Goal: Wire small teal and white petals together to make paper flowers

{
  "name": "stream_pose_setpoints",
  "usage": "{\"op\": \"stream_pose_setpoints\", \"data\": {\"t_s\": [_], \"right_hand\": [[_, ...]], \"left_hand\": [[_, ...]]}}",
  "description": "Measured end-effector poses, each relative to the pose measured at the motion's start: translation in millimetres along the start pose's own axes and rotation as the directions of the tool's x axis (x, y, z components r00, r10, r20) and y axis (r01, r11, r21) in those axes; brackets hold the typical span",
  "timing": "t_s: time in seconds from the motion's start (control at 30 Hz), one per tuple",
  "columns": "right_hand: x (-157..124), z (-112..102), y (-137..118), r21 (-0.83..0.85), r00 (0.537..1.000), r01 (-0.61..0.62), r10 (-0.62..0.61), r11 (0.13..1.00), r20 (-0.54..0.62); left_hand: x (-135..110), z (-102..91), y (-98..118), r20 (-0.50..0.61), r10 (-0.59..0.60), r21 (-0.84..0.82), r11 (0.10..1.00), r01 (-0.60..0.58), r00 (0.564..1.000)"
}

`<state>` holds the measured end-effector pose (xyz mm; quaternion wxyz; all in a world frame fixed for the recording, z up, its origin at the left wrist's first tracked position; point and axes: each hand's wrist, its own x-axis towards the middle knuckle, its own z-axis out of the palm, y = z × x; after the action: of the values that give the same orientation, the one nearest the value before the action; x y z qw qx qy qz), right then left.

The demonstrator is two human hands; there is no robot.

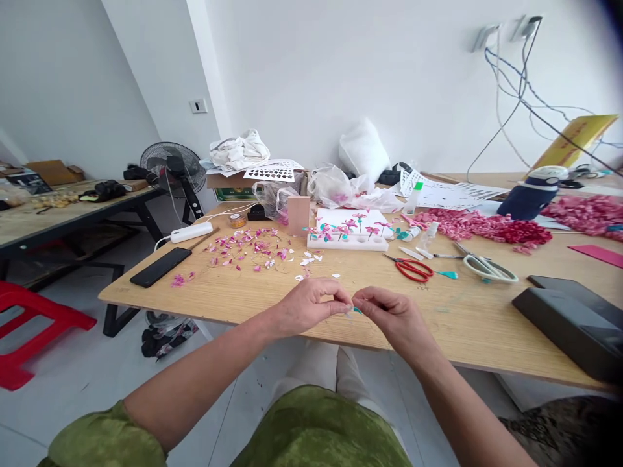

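Just over the table's front edge, my left hand (pixel 311 305) and my right hand (pixel 392 314) meet fingertip to fingertip, both pinched. A small teal piece (pixel 357 310) shows at my right fingertips. Something thin and pale (pixel 349 316) hangs below my left fingertips; its kind is too small to tell. Beyond my hands, pink and teal artificial flowers on stems stand in a white foam holder (pixel 348 244). Loose pink petals (pixel 253 246) lie scattered to the left, with several white petals (pixel 309 259) nearer to my left hand.
Red-handled scissors (pixel 413 268) and white-handled scissors (pixel 489 267) lie to the right, near a teal scrap (pixel 448 275). A dark box-like device (pixel 559 327) occupies the right front. A black phone (pixel 160 267) lies left. Pink flower material (pixel 481 227) and a blue bottle (pixel 528 198) are behind.
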<state>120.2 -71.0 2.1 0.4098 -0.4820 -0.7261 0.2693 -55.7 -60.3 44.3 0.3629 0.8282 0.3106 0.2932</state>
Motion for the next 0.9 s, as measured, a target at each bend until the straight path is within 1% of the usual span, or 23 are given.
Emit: {"op": "stream_pose_setpoints", "data": {"t_s": [0.07,0.13,0.2,0.27,0.33,0.37,0.43,0.5,0.53,0.6,0.67,0.7,0.73,0.8,0.83,0.9], "right_hand": [[-3,10,4,0.021,0.999,-0.016,0.016,1.000,-0.028],[-9,18,3,-0.032,0.999,-0.009,0.007,0.999,-0.046],[-15,23,0,-0.134,0.997,0.034,-0.043,0.990,-0.066],[-21,25,-5,-0.255,0.989,0.093,-0.118,0.962,-0.086],[-25,24,-10,-0.371,0.979,0.139,-0.184,0.918,-0.090],[-26,22,-13,-0.419,0.975,0.156,-0.208,0.895,-0.081],[-25,14,-20,-0.482,0.971,0.179,-0.233,0.858,-0.055],[-21,4,-25,-0.489,0.975,0.187,-0.223,0.852,-0.017],[-18,-1,-26,-0.462,0.979,0.181,-0.202,0.868,0.005],[-9,-10,-25,-0.333,0.990,0.141,-0.130,0.932,0.056],[-1,-13,-18,-0.107,0.993,0.060,-0.048,0.992,0.105],[1,-12,-13,0.020,0.993,0.009,-0.011,1.000,0.118],[3,-8,-8,0.139,0.993,-0.042,0.026,0.989,0.119],[2,2,0,0.324,0.991,-0.123,0.098,0.938,0.093],[1,9,3,0.383,0.989,-0.149,0.132,0.912,0.069],[-4,21,6,0.441,0.983,-0.173,0.186,0.881,0.014]], "left_hand": [[1,-0.1,-3,-0.113,-0.103,-0.101,0.991,0.092,0.988],[3,0.8,-8,-0.186,-0.162,-0.133,0.981,0.138,0.969],[5,2.1,-13,-0.232,-0.177,-0.094,0.983,0.159,0.956],[7,3.6,-17,-0.244,-0.155,0.000,0.987,0.160,0.957],[8,5.1,-18,-0.218,-0.100,0.132,0.982,0.131,0.971],[9,5.8,-19,-0.187,-0.064,0.206,0.973,0.103,0.980],[9,6.6,-18,-0.090,0.018,0.346,0.938,0.015,0.996],[8,6.2,-15,0.028,0.093,0.428,0.899,-0.096,0.995],[8,5.4,-13,0.080,0.122,0.434,0.889,-0.145,0.989],[6,2.8,-8,0.146,0.153,0.367,0.909,-0.197,0.977],[4,-0.2,-4,0.151,0.135,0.224,0.960,-0.167,0.979],[3,-1.4,-2,0.132,0.108,0.144,0.982,-0.126,0.985],[2,-2.3,-1,0.099,0.070,0.068,0.995,-0.077,0.993],[1,-2.6,-2,0.007,-0.023,-0.048,0.999,0.023,1.000],[1,-2.1,-3,-0.039,-0.068,-0.089,0.994,0.064,0.997],[2,-0.6,-7,-0.112,-0.144,-0.138,0.982,0.128,0.983]]}}
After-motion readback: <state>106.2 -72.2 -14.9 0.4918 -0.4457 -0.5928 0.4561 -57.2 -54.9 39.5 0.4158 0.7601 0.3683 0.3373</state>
